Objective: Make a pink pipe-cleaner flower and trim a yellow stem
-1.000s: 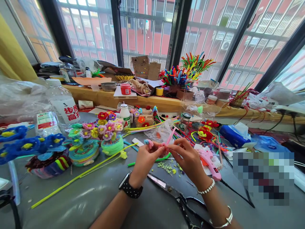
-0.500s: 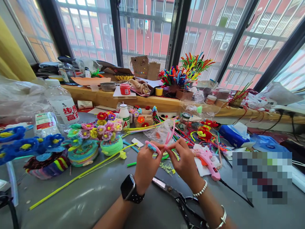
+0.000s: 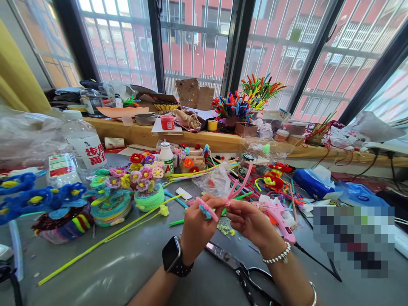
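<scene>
My left hand (image 3: 202, 223) and my right hand (image 3: 250, 223) meet above the table, pinching pink pipe cleaners (image 3: 239, 187) between the fingertips. Two pink ends stick up from the pinch; the join itself is mostly covered by my fingers. A pink and blue fuzzy loop (image 3: 205, 208) lies against the back of my left fingers. Below my hands are large black-handled scissors (image 3: 229, 259) on the table. Beyond my right hand lies a pink hot glue gun (image 3: 280, 219), and a long yellow pipe cleaner stem (image 3: 111, 238) stretches out left of my left hand.
Pipe cleaner flower pots (image 3: 111, 206) and a large water bottle (image 3: 84, 140) stand at the left. A small milk bottle (image 3: 166, 159) and a glass jar (image 3: 246, 165) are behind my hands. A blue tissue pack (image 3: 314, 182) sits at right, near a blurred patch.
My right hand has turned, its palm side now showing more, and shifted slightly right. The pink ends lean further right. Both hands still pinch the pipe cleaners.
</scene>
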`<action>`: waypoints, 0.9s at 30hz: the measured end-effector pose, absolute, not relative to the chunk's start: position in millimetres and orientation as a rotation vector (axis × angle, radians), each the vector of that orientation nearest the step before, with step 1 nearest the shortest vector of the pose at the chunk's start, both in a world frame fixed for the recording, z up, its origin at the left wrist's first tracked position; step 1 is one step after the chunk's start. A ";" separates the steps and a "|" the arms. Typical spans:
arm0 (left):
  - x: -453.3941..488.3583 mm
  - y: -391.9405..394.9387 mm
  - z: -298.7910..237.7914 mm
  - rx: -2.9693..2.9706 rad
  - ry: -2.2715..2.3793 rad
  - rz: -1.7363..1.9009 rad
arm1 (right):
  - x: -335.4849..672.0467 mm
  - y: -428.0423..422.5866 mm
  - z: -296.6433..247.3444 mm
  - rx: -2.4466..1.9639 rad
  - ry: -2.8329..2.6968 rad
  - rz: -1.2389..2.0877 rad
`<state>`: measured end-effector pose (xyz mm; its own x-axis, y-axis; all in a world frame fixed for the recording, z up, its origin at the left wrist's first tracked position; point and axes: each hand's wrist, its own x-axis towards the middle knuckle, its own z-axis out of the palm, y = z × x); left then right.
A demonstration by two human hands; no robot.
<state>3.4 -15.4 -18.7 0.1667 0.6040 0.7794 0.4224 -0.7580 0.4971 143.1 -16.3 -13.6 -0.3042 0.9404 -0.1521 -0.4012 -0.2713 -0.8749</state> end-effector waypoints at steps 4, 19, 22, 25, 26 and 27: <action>5.1 -11.7 -17.5 1.844 1.052 1.505 | 144.4 -18.8 -9.2 -0.944 -1.101 1.526; 6.4 -6.6 -13.3 1.146 0.816 1.029 | 144.8 -16.1 -15.8 -0.907 -1.109 1.527; 5.1 -6.8 -12.1 1.103 0.804 0.982 | 145.0 -16.0 -16.1 -0.894 -1.066 1.587; 3.7 -6.7 -12.0 1.074 0.803 0.989 | 145.0 -15.8 -15.4 -0.896 -1.038 1.606; 3.2 -6.6 -12.1 1.063 0.802 0.993 | 145.1 -15.8 -15.2 -0.900 -1.033 1.601; 2.7 -6.6 -12.1 1.056 0.802 0.995 | 145.2 -15.9 -15.0 -0.904 -1.033 1.596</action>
<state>2.7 -6.6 -12.1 0.3542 0.9328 -0.0666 -0.2633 0.1678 0.9500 145.2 -15.9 -15.0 -0.2306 0.9706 -0.0695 -0.3344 -0.1461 -0.9310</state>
